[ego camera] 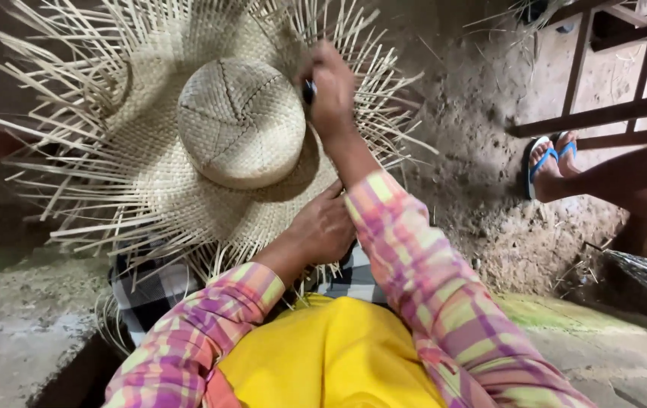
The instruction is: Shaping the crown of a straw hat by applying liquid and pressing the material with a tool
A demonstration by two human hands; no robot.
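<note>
Bare dirt floor [482,174] fills the background, rough and littered with stray straw bits, with a concrete ledge [21,325] at lower left. At upper right stand wooden frame legs [588,113], and beside them another person's foot [546,162] in a blue sandal.

On the wearer's lap, over a checked cloth [153,283], lies a half-woven straw hat [240,121], crown up and dome-shaped, its brim finished only near the crown. Loose unwoven strips [51,166] fan out all round the brim's edge.

Judging from this, the step in hand is work on the brim, at the far side just past the crown. The next move would call for a steady hold on the hat while the tool is guided among the strips, without snapping or bending them.

Right hand [331,94]: reached out over the hat, clenched round a small dark tool [309,91], only a short part of which shows beside the crown. What kind of tool it is cannot be told. The hand rests at the brim just beside the crown's right edge.

Left hand [323,227]: fingers curled, lying on the near edge of the brim and pressing or gripping it; whether the fingers wrap under the brim is hidden.

Both sleeves are pink-and-yellow plaid, above a yellow garment [331,355].
</note>
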